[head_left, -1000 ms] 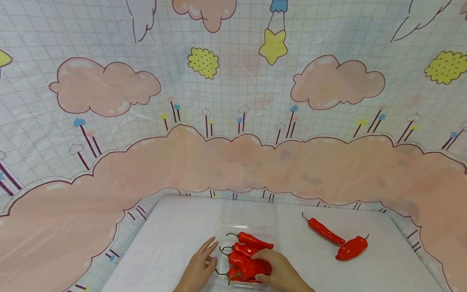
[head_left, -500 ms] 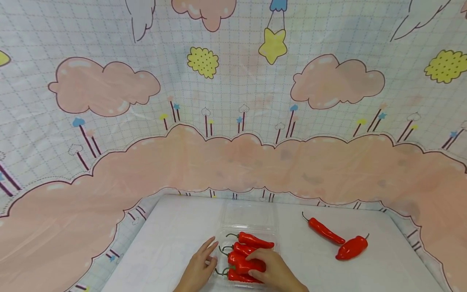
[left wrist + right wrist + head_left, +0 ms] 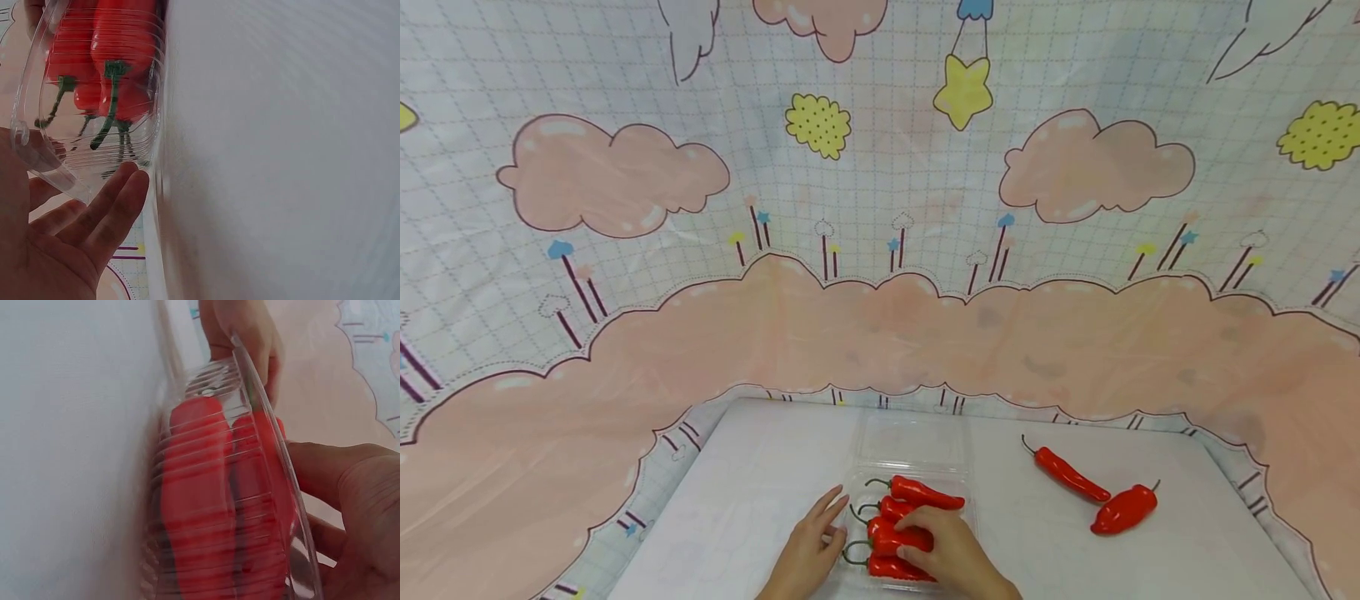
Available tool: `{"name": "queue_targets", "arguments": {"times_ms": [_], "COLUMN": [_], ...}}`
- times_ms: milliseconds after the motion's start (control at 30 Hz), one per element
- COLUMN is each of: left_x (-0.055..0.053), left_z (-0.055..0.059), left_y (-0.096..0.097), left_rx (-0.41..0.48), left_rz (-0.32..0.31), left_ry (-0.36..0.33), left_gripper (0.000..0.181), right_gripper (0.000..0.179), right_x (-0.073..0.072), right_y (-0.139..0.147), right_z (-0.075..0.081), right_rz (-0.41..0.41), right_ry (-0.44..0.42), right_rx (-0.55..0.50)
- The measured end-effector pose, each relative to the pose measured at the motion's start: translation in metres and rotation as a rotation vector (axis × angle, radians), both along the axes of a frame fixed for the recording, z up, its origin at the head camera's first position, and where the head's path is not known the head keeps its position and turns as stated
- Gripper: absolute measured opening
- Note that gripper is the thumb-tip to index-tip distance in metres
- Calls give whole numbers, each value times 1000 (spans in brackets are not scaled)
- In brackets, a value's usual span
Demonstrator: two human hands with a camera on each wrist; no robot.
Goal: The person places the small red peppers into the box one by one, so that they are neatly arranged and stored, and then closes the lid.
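A clear plastic clamshell box (image 3: 912, 442) lies with its lid folded back, holding several red peppers (image 3: 925, 493) with green stems pointing left. On top of the others sits one red pepper (image 3: 889, 538); my right hand (image 3: 953, 550) grips it between thumb and fingers, covering its right end. My left hand (image 3: 808, 542) is at the box's left side, fingers extended. In the left wrist view, its fingers (image 3: 128, 194) lie against the clear wall below the pepper stems. Seen from the right wrist, my thumb and fingers reach over the box rim (image 3: 281, 450).
Two loose peppers lie right of the box on the white table (image 3: 760, 475): a slender red chili (image 3: 1070, 475) and a wider red pepper (image 3: 1123, 510), touching or nearly so. A printed cloth (image 3: 887, 342) with clouds hangs behind the table.
My right hand has moved left with the top pepper, turning it so its stem points left and setting it among the others. My left hand has stayed in place.
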State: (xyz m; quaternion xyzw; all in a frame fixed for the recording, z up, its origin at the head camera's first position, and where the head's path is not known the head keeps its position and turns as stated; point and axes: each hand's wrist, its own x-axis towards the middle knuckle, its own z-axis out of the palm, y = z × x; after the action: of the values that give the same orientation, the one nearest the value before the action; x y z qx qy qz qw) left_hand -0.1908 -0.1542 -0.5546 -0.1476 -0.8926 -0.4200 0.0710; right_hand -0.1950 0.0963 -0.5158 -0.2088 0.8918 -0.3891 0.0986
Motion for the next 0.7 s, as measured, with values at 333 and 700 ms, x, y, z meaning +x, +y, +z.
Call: {"name": "queue_targets", "arguments": {"times_ms": [333, 700], "left_x": [0, -1], "left_z": [1, 1], "left_y": [1, 1], "left_rx": [0, 1], "left_rz": [1, 0], "left_ry": [-22, -25], "left_gripper": [44, 44], "right_gripper": [33, 45], "right_x": [0, 4], "right_y": [-4, 5], "right_z": [0, 9], "right_rz": [5, -49], "right_ry": [12, -57], "right_rx": [7, -41]}}
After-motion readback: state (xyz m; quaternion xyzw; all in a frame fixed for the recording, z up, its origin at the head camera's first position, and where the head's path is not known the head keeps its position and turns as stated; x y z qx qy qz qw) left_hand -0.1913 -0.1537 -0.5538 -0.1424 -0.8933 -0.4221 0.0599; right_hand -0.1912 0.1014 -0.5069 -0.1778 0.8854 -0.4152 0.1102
